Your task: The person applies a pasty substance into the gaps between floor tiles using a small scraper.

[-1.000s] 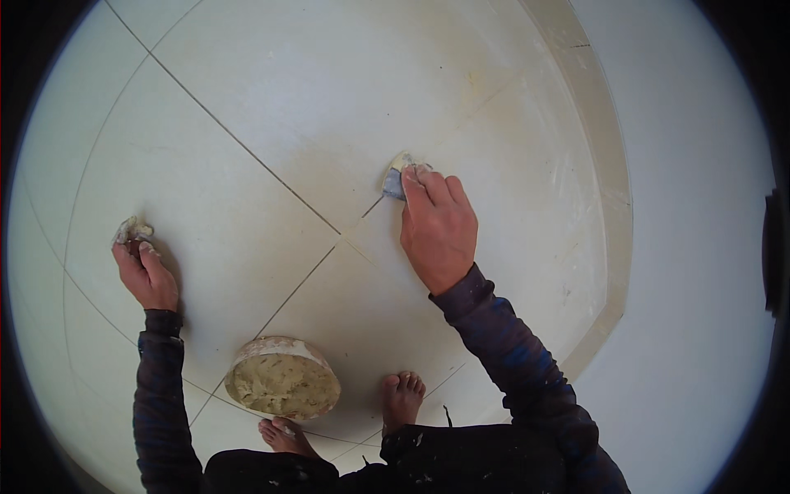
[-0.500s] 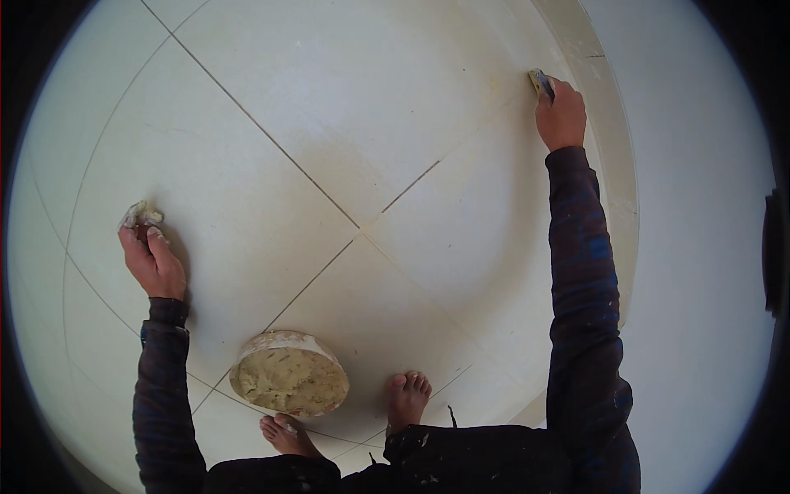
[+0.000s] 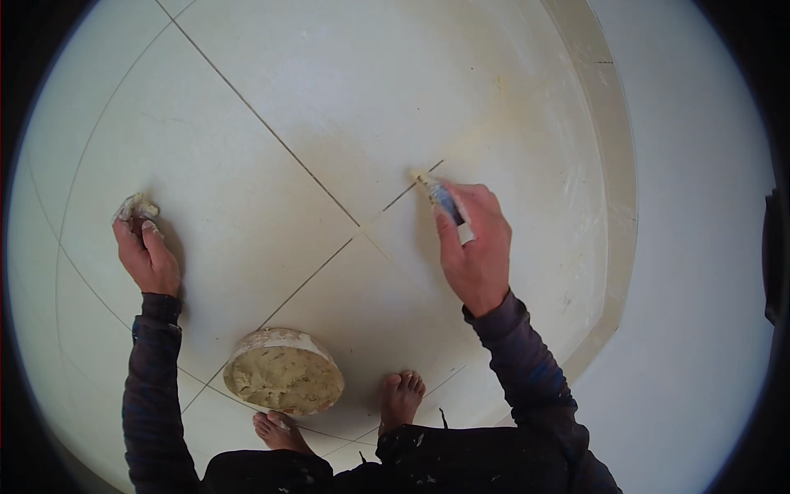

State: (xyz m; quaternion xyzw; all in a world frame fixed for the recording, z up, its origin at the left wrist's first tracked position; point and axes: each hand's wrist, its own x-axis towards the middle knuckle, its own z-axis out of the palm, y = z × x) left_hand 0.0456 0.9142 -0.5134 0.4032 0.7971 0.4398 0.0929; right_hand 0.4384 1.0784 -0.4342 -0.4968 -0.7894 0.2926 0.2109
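My right hand (image 3: 479,243) grips a small scraper (image 3: 444,202) with a bluish-grey body. Cream paste clings to its front edge, which is over the dark joint between floor tiles. Out to the left, my left hand (image 3: 148,257) is closed round a reddish-brown handle. A paste-smeared end (image 3: 136,207) sticks out past those fingers; its exact kind is unclear. Nearer to me a round tub (image 3: 288,337) of beige grout paste (image 3: 284,380) stands on the tiles.
Pale floor tiles (image 3: 247,206) with dark and filled joints spread in front of me. A beige skirting strip (image 3: 613,165) curves along the white wall (image 3: 699,247) at the right. My bare feet (image 3: 401,401) are beside the tub.
My right hand has come from the skirting at the far right back toward the middle joint, with the scraper in it. My left hand has hardly shifted.
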